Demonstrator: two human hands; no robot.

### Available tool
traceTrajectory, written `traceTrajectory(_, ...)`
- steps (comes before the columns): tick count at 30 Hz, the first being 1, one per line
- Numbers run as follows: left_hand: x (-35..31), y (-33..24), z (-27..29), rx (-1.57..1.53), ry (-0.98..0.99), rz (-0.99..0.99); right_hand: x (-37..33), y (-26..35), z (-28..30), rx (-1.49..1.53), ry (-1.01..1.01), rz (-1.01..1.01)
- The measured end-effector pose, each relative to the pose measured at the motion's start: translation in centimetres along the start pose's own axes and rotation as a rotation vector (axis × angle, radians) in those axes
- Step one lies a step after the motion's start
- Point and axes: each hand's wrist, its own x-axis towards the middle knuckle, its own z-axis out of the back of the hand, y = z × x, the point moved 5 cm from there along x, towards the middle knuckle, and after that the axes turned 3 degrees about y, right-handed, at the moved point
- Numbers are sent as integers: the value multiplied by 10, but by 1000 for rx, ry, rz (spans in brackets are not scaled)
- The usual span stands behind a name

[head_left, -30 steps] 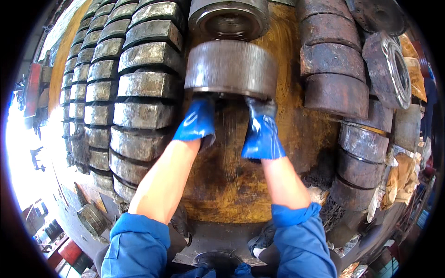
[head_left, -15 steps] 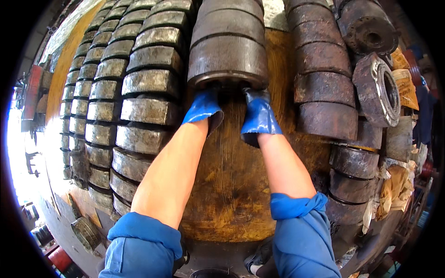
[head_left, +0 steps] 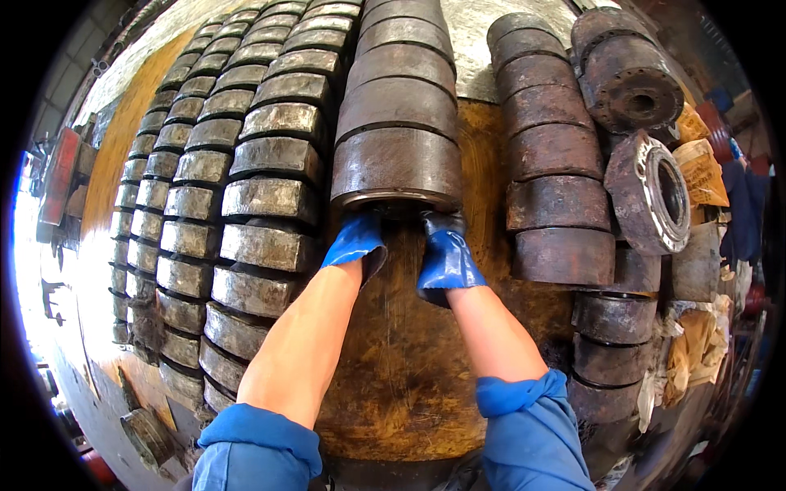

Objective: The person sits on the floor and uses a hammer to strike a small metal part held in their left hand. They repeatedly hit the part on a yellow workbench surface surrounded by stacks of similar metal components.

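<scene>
Both my hands wear blue rubber gloves and reach forward to the near end of a row of thick dark metal rings (head_left: 397, 168). My left hand (head_left: 358, 239) is at the lower left of the nearest ring's front rim. My right hand (head_left: 449, 252) meets that rim's lower right side, its cuff flaring loosely. The fingers of both are hidden under or inside the ring's shadowed front edge, so their grip does not show. Beneath my arms lies a stained, scratched wooden board (head_left: 393, 401).
On the left stand several tight rows of worn metal rings (head_left: 266, 199). Rusty rings (head_left: 561, 204) line the right, beside a flanged ring (head_left: 655, 195) resting tilted. Lower right are more dark rings (head_left: 614, 317) and crumpled brown paper (head_left: 692, 348). Behind is a pale surface (head_left: 475, 33).
The whole scene sits lower in the picture, showing more of the far rows. Both hands stay at the nearest ring's rim.
</scene>
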Motion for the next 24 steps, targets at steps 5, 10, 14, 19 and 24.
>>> traceTrajectory(5,-12,-6,-5,-20,-3,1,-20,27,19,-247,19,42)
traceTrajectory(10,-3,19,5,-105,-38,36,-101,82,84,-776,118,-4)
traceTrajectory(14,-8,32,8,-295,-50,112,-220,173,203,-1327,20,431)
traceTrajectory(19,-84,52,-39,-1185,400,506,-320,181,395,-1692,-408,375)
traceTrajectory(24,-265,-44,-136,-1283,762,677,-360,128,447,-1573,-495,363)
